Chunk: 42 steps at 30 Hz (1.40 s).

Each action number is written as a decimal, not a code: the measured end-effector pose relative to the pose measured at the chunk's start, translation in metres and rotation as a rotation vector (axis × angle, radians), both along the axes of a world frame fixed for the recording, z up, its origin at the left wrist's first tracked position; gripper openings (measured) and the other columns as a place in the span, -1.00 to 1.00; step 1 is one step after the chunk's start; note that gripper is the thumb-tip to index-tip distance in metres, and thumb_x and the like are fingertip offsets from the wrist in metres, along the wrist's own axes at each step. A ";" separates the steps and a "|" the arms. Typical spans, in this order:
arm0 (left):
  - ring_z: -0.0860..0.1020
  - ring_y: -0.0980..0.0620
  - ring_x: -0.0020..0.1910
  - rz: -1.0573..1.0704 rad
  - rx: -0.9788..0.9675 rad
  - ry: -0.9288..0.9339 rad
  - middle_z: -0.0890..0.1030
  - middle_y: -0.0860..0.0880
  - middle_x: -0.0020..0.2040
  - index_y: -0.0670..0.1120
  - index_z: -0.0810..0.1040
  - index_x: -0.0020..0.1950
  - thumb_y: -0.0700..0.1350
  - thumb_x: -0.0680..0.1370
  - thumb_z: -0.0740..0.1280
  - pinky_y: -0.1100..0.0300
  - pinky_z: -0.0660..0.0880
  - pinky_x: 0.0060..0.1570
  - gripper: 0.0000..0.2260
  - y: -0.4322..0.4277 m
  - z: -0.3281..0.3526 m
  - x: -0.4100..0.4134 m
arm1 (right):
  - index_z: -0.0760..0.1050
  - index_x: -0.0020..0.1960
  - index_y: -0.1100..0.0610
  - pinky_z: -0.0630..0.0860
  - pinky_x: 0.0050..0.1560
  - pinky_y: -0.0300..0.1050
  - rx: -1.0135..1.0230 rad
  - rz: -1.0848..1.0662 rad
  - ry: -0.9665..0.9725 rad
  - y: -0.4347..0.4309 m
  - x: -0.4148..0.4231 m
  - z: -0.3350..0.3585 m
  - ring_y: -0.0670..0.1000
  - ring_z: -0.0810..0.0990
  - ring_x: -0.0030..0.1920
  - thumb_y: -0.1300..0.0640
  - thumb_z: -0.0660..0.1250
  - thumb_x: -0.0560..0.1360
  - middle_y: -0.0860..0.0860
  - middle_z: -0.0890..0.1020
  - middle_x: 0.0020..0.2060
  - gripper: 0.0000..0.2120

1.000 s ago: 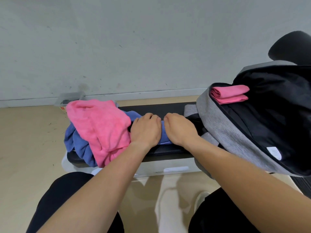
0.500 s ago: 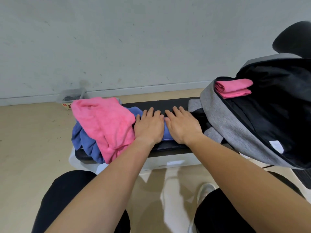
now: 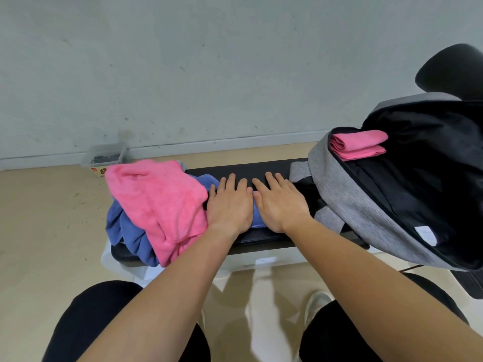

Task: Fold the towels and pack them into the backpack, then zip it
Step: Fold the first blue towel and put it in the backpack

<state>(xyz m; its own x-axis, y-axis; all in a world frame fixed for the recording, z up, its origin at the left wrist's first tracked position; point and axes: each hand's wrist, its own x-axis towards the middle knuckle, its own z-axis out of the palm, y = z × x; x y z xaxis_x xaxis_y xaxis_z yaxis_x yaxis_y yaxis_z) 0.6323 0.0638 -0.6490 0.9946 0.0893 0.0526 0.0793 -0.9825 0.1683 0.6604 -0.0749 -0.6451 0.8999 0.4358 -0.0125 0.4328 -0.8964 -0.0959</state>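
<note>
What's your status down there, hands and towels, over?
Left hand, right hand flat, pressing blue towel on bench. One folded pink towel in open backpack. Loose pink towel heaped left; nothing blocks the backpack.

Two hands are seen at centre frame: the left hand and the right hand. Two pink towels are counted: a loose pink towel at centre left and a folded pink towel at upper right. The blue towels cannot be counted. One backpack, one bench and one clear box are shown.
</note>
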 end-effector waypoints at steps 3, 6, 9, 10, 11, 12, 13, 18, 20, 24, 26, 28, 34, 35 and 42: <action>0.09 -0.08 0.58 -0.081 -0.074 0.024 0.23 -0.06 0.57 -0.05 0.27 0.51 0.01 0.69 -0.06 -0.14 0.05 0.52 -0.59 0.007 0.007 -0.006 | 0.19 0.53 0.02 0.05 0.53 0.07 -0.008 0.043 -0.006 -0.004 -0.004 0.006 0.15 0.07 0.57 -0.10 -0.19 0.68 0.10 0.20 0.55 -0.50; 0.09 -0.04 0.58 -0.189 -0.097 0.051 0.30 -0.01 0.52 -0.05 0.24 0.53 0.00 0.71 -0.04 -0.14 -0.04 0.51 -0.60 0.013 0.015 -0.022 | 0.27 0.47 0.09 0.09 0.52 0.07 -0.048 0.118 -0.002 -0.010 -0.009 0.015 0.14 0.11 0.56 -0.07 -0.14 0.69 0.09 0.30 0.50 -0.52; 0.26 -0.07 0.47 -0.231 0.003 0.063 0.38 -0.03 0.43 0.01 0.19 0.54 0.04 0.67 0.11 -0.15 -0.04 0.51 -0.56 0.017 0.026 -0.035 | 0.25 0.49 0.11 0.18 0.47 0.04 -0.045 0.195 -0.001 -0.020 -0.016 0.026 0.13 0.27 0.49 -0.09 -0.04 0.68 0.09 0.40 0.42 -0.54; 0.31 -0.10 0.42 -0.233 0.043 0.067 0.40 -0.05 0.40 0.01 0.21 0.54 0.07 0.64 0.18 -0.13 0.01 0.50 -0.53 0.019 0.033 -0.037 | 0.23 0.49 0.11 0.25 0.42 0.02 -0.049 0.224 -0.015 -0.024 -0.018 0.031 0.12 0.36 0.41 -0.10 0.02 0.67 0.09 0.43 0.38 -0.53; 0.37 -0.12 0.36 -0.235 0.079 0.077 0.42 -0.06 0.37 0.01 0.25 0.51 0.10 0.61 0.24 -0.10 0.10 0.47 -0.50 0.020 0.040 -0.038 | 0.24 0.49 0.10 0.32 0.36 0.01 -0.048 0.243 -0.024 -0.027 -0.021 0.035 0.12 0.42 0.33 -0.11 0.09 0.65 0.09 0.46 0.33 -0.51; 0.43 -0.13 0.29 -0.238 0.096 0.098 0.44 -0.07 0.33 0.00 0.31 0.47 0.12 0.58 0.28 -0.06 0.22 0.41 -0.51 0.021 0.047 -0.039 | 0.26 0.47 0.09 0.37 0.29 0.01 -0.040 0.252 -0.016 -0.030 -0.024 0.041 0.11 0.46 0.25 -0.11 0.17 0.62 0.08 0.47 0.28 -0.51; 0.48 -0.12 0.19 -0.242 0.082 0.131 0.46 -0.07 0.27 -0.01 0.38 0.40 0.12 0.56 0.32 -0.03 0.34 0.29 -0.54 0.021 0.055 -0.041 | 0.30 0.42 0.08 0.41 0.22 0.00 -0.025 0.244 0.023 -0.032 -0.027 0.047 0.10 0.48 0.19 -0.10 0.25 0.59 0.06 0.48 0.23 -0.52; 0.54 0.01 -0.03 -0.280 -0.250 0.162 0.54 0.07 0.00 0.06 0.54 0.05 0.12 0.41 0.48 0.05 0.50 -0.01 -0.71 0.017 0.091 -0.052 | 0.44 0.13 0.03 0.44 -0.03 -0.09 0.154 0.171 0.250 -0.059 -0.038 0.088 0.01 0.51 -0.02 -0.04 0.44 0.45 -0.05 0.52 0.00 -0.67; 0.57 0.08 -0.09 -0.248 -0.426 0.118 0.61 0.11 -0.10 0.04 0.57 -0.07 0.08 0.33 0.55 0.15 0.50 -0.10 -0.72 0.010 0.108 -0.052 | 0.49 0.04 0.02 0.49 -0.08 -0.11 0.319 0.086 0.295 -0.080 -0.042 0.106 -0.02 0.56 -0.06 -0.01 0.49 0.39 -0.09 0.58 -0.08 -0.70; 0.54 0.10 -0.19 -0.177 -0.715 0.017 0.63 0.07 -0.15 0.00 0.58 -0.07 0.06 0.32 0.60 0.17 0.48 -0.13 -0.69 -0.024 0.133 -0.040 | 0.53 -0.06 0.08 0.46 -0.21 -0.16 0.659 -0.128 0.267 -0.128 -0.043 0.134 -0.07 0.52 -0.22 0.08 0.50 0.36 -0.08 0.57 -0.24 -0.78; 0.55 0.12 -0.13 -0.127 -0.831 -0.089 0.61 0.06 -0.08 -0.02 0.56 0.02 0.06 0.34 0.59 0.19 0.49 -0.09 -0.63 -0.053 0.138 -0.028 | 0.53 0.09 0.08 0.49 -0.12 -0.17 0.823 -0.225 0.253 -0.151 -0.037 0.137 -0.09 0.56 -0.11 0.11 0.48 0.39 -0.06 0.61 -0.11 -0.70; 0.55 0.10 -0.06 -0.078 -0.942 -0.150 0.58 0.06 0.00 -0.03 0.52 0.12 0.02 0.38 0.56 0.21 0.51 -0.05 -0.61 -0.087 0.141 -0.015 | 0.49 0.20 0.04 0.55 0.04 -0.11 0.972 -0.313 0.204 -0.172 -0.027 0.135 -0.07 0.59 0.04 0.11 0.46 0.39 -0.03 0.60 0.05 -0.60; 0.58 -0.05 0.09 -0.008 -1.210 0.059 0.56 -0.03 0.14 -0.01 0.47 0.21 -0.07 0.37 0.48 -0.13 0.58 0.14 -0.57 -0.164 0.132 0.037 | 0.46 0.23 0.14 0.54 0.05 -0.03 1.011 -0.587 0.075 -0.230 0.008 0.120 0.06 0.58 0.05 0.13 0.40 0.45 0.05 0.59 0.07 -0.63; 0.57 -0.06 0.11 -0.044 -1.083 0.041 0.56 -0.05 0.18 -0.05 0.46 0.27 -0.05 0.38 0.49 -0.03 0.56 0.15 -0.51 -0.173 0.128 0.045 | 0.47 0.21 0.17 0.51 0.00 -0.05 0.940 -0.617 0.068 -0.235 0.015 0.115 0.08 0.57 0.02 0.13 0.39 0.45 0.07 0.60 0.05 -0.65; 0.55 -0.22 0.14 -0.225 -0.193 -0.049 0.57 -0.20 0.17 -0.14 0.43 0.25 0.05 0.53 0.40 0.04 0.44 -0.02 -0.59 -0.218 0.102 0.076 | 0.44 0.14 0.28 0.34 -0.10 -0.13 0.640 -0.780 0.035 -0.241 0.053 0.075 0.25 0.56 0.12 0.16 0.36 0.52 0.26 0.57 0.15 -0.74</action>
